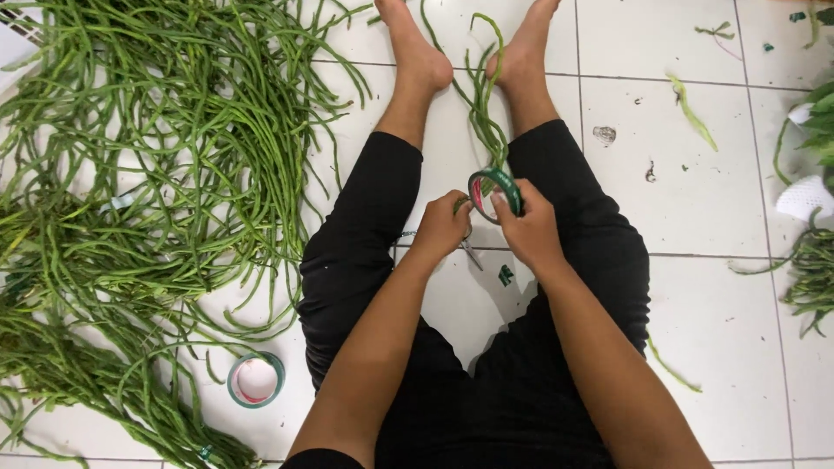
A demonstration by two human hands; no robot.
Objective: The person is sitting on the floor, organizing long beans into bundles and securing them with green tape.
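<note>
I sit on a white tiled floor with my legs stretched out. My right hand (pixel 530 227) grips a green roll of tape (pixel 495 193) held upright between my knees. My left hand (pixel 441 227) is closed around the near end of a small bundle of long green beans (pixel 483 113) that runs away between my feet; its fingers meet the tape roll. Scissors (pixel 470 252) lie on the floor just under my hands, mostly hidden by them.
A big heap of loose long beans (pixel 148 174) covers the floor on the left. A second green tape roll (pixel 255 379) lies by my left thigh. More beans (pixel 812 269) and white netting (pixel 804 198) sit at the right edge. Small green scraps dot the tiles.
</note>
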